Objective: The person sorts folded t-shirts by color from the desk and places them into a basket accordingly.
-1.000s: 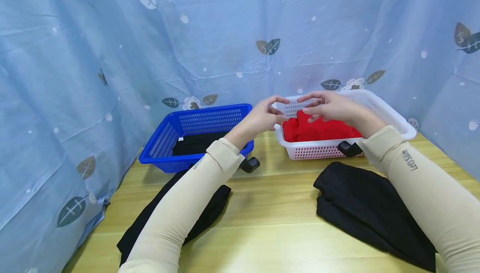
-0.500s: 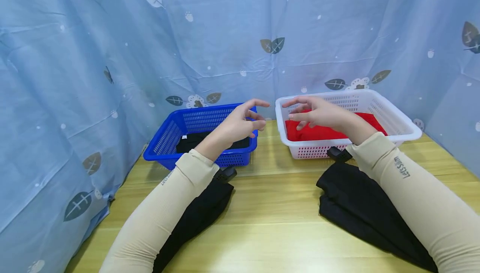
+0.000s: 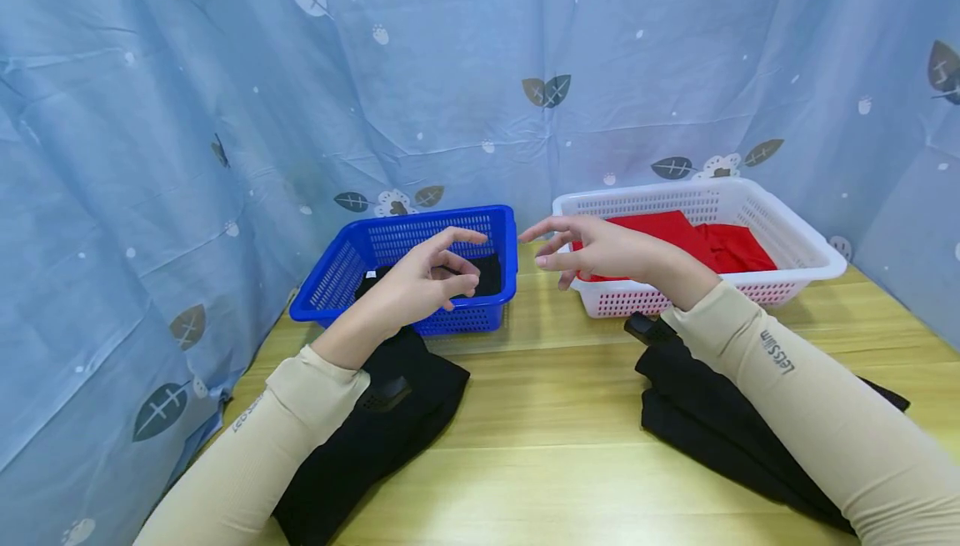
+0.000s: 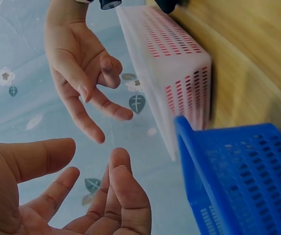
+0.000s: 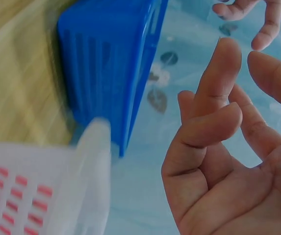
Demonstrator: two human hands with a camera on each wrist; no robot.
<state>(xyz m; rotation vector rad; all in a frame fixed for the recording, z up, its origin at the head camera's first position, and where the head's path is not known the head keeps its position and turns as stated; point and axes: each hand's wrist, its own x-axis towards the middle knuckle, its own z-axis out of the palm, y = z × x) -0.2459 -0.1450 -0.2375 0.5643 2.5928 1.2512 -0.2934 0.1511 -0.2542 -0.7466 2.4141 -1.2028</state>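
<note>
My left hand [image 3: 412, 282] hovers in front of the blue basket [image 3: 405, 323], its fingers loosely bent and holding nothing. Folded black cloth [image 3: 489, 276] lies inside that basket. To the right, my right hand [image 3: 611, 250] hangs in the air by the left end of the white basket [image 3: 817, 267], also empty, with relaxed fingers. Red cloth [image 3: 667, 231] lies in the white basket, partly covered by the hand. One black garment [image 3: 420, 413] lies on the table under my left forearm. Another black garment [image 3: 697, 429] lies beneath my right forearm, partly hidden.
The baskets stand side by side at the back of the wooden table [image 3: 555, 446], with a narrow gap between them. A blue patterned curtain [image 3: 450, 71] hangs close behind and along the left side. Black wrist devices [image 3: 648, 328] sit below my wrists.
My left hand has moved left and down, away from the white basket to the blue one. My right hand has shifted left and slightly down, uncovering more red cloth. Both hands stay empty.
</note>
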